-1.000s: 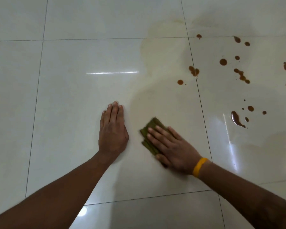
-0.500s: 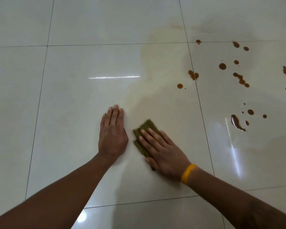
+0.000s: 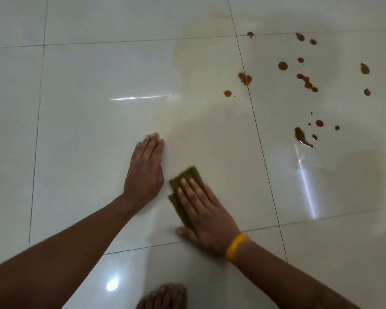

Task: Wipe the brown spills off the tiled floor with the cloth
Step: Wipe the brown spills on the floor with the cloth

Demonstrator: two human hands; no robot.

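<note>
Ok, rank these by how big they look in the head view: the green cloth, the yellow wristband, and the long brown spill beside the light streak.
1. green cloth, largest even though the right hand covers part of it.
2. and 3. yellow wristband and long brown spill: look alike; the wristband is nearer the camera, so unranked.

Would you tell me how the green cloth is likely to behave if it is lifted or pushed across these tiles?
The green cloth lies folded flat under the right hand, so it would probably droop and unfold if lifted. It looks thin, so likely light. On the glossy tiled floor it should slide easily under straight, pressing fingers.
</note>
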